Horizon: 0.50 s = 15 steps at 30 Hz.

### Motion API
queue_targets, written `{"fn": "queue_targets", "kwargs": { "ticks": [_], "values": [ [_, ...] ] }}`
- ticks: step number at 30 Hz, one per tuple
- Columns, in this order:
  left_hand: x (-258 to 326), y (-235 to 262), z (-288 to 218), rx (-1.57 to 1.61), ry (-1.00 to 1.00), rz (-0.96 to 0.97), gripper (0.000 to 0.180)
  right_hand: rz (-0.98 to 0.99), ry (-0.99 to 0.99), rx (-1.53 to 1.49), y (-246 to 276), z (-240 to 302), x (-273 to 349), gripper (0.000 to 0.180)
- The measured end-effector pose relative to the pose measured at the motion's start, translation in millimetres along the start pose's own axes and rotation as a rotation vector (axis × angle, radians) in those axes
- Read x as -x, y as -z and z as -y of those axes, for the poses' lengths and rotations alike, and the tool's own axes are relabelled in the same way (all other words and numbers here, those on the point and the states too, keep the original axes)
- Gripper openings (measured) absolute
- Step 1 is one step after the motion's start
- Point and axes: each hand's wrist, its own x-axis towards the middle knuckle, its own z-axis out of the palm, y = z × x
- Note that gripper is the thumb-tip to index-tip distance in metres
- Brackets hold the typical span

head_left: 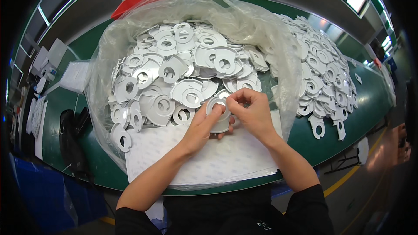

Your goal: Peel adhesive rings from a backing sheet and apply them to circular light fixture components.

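Nearest to the camera, two dark sleeves are seen at the lower edge, and both bare forearms reach up over a white sheet (209,159) with a faint dot pattern, which is laid flat on the green table (344,126).

Above this sheet one white ring part (220,114) is held between the two hands. The left hand (201,128) is closed on its lower left side, with the thumb laid on the face of the part. The right hand (252,112) is placed on its upper right side – the thumb and forefinger are pinched together at the rim, just above the round hole. Only one such part is held; whether something thin is gripped in the pinch cannot be told.

Directly behind the hands, a clear plastic bag (278,61) is opened wide, and a heap of white parts (183,69) of the same kind is lying in it – too many to be counted, well above fifty.

Further to the right, outside the bag, a second heap of white parts (324,74) is spread on the table, also uncountable.

At the left, one black object (72,139) is seen on the table edge, and at the far side one red flat piece (137,2) is visible behind the bag.
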Motion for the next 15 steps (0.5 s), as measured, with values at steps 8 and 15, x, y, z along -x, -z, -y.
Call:
{"fn": "queue_targets", "kwargs": {
  "ticks": [8,15],
  "values": [
    [0.2,1.0,1.1,-0.005,0.052,0.093,0.079,-0.126,0.025,0.287,-7.3,6.5,5.2,0.033],
    [-0.2,-2.3,-4.7,-0.023,0.067,0.059,0.084,-0.073,0.067,0.585,-4.8,14.6,9.1,0.046]
  ]
}}
